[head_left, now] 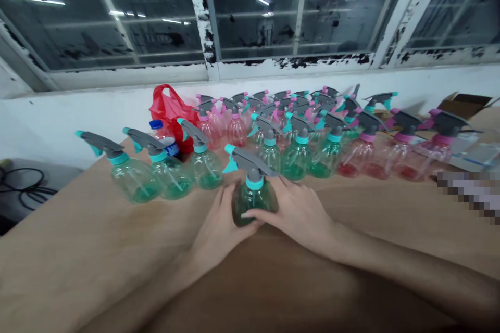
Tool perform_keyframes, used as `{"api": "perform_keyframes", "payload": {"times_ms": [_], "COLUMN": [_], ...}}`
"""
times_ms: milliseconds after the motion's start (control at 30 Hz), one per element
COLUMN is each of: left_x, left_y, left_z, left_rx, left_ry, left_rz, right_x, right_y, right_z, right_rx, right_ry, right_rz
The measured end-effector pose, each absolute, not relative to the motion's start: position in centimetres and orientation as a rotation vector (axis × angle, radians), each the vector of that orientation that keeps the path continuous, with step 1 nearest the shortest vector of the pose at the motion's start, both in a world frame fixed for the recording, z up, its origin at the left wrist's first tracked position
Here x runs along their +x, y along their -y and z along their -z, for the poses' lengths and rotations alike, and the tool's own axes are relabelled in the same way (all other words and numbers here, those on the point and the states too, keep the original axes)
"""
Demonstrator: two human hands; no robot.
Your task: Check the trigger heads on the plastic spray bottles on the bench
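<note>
Both my hands are wrapped round one green spray bottle [255, 196] at the middle of the table's near part. It has a grey spray head with a teal collar, nozzle and trigger, which points left. My left hand [222, 218] grips the bottle's left side. From the right, my right hand [299, 210] closes on it, its thumb across the front of the body. The far fingers are hidden behind the bottle. Just left of it stands another green spray bottle [207, 166]; behind it, to the right, is one more green spray bottle [297, 158].
Several green and pink bottles stand in rows toward the wall, among them a pink spray bottle [416, 158] at right. A red plastic bag [172, 106] and a blue-capped bottle [156, 127] are behind. A cardboard box [464, 104] sits far right. Black cable [29, 187] lies beyond the table's left edge.
</note>
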State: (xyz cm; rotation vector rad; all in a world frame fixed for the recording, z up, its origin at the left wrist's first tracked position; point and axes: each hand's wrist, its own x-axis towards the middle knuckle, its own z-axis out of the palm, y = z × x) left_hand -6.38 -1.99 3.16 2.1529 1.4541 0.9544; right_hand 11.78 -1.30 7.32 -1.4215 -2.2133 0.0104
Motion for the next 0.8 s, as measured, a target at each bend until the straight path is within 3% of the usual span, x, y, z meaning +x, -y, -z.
{"api": "perform_keyframes", "payload": {"times_ms": [167, 433, 800], "left_x": [-3.0, 0.7, 2.1], "left_y": [3.3, 3.4, 2.2], "left_z": [-3.4, -4.0, -4.6], "left_rx": [2.192, 2.260, 2.354], "left_ry": [-1.241, -1.103, -1.108], "left_rz": [-0.801, -0.665, -0.506], "right_x": [16.0, 19.8, 19.7], "right_y": [2.3, 0.9, 0.4], "right_z": [-7.7, -8.5, -8.1], "right_rx": [-1.201, -0.811, -0.772], "right_ry": [2.138, 1.970, 1.829], "right_rz": [0.097, -0.794, -0.958]}}
